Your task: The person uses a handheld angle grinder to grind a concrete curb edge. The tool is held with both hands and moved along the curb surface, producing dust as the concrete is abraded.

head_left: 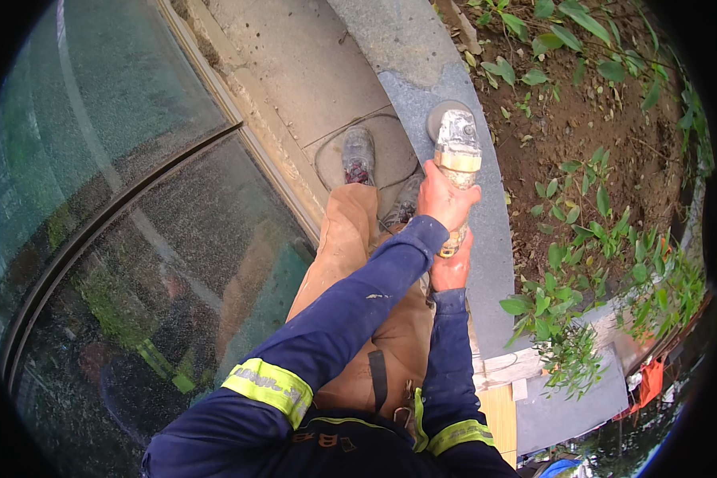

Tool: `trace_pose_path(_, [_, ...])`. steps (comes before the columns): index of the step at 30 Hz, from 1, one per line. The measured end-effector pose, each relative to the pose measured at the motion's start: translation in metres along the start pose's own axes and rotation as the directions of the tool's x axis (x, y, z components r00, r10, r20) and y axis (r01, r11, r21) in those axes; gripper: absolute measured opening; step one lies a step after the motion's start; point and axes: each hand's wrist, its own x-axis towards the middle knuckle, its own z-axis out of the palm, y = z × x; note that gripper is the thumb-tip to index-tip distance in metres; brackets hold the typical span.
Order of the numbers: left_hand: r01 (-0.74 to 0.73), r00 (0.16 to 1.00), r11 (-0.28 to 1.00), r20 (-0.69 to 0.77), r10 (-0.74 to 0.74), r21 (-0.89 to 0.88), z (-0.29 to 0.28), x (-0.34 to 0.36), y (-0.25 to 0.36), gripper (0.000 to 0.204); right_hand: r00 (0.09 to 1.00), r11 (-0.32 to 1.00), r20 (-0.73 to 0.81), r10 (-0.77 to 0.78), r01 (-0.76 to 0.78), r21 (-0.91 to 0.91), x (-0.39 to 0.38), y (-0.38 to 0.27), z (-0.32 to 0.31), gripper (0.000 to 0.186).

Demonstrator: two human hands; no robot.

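Note:
An angle grinder [459, 151], its body dusty and whitish with a worn yellowish band, points away from me over a curved grey stone ledge [492, 239]. Its round disc [446, 113] lies flat against, or just over, the ledge's top; the exact contact cannot be made out. My left hand [446, 197] is wrapped round the grinder's body just behind the head. Behind it, my right hand [452, 264] grips the rear end of the tool, partly hidden by my left hand and sleeve. Around the disc the stone looks darker and bluer than the paler stretch farther off.
A large dusty glass panel [175, 263] with a dark frame stands at my left. A dark cable [317, 163] curls round my dusty boots [358, 151] on the paved strip [295, 88]. Right of the ledge lies a soil bed [550, 151] with leafy plants [566, 311].

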Motion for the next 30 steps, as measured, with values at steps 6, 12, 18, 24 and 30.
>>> trace_pose_path(6, [0.001,0.999,1.0,-0.045,-0.001,-0.019,-0.014,0.0,-0.005,0.07,0.998,0.999,0.068,0.016,-0.019,0.045,-0.003,-0.013,0.004,0.083])
trace_pose_path(12, [0.027,1.0,0.999,-0.011,-0.027,-0.035,-0.003,-0.009,-0.008,0.071,0.997,0.998,0.049,0.061,-0.062,0.023,-0.01,-0.006,-0.006,0.084])
trace_pose_path(18, [0.013,0.999,0.998,-0.032,-0.015,-0.056,-0.004,0.007,0.005,0.07,0.999,0.999,0.029,-0.037,0.037,-0.003,0.009,-0.01,-0.001,0.084])
trace_pose_path(24, [0.046,0.997,0.999,-0.054,-0.047,-0.016,-0.013,-0.002,-0.009,0.07,0.996,1.0,0.09,0.013,-0.015,0.018,-0.005,-0.016,-0.003,0.083])
trace_pose_path(30, [0.053,0.998,0.997,0.023,-0.051,-0.059,0.001,-0.01,0.0,0.07,0.998,0.999,0.03,0.047,-0.047,0.007,-0.009,-0.01,-0.014,0.082])
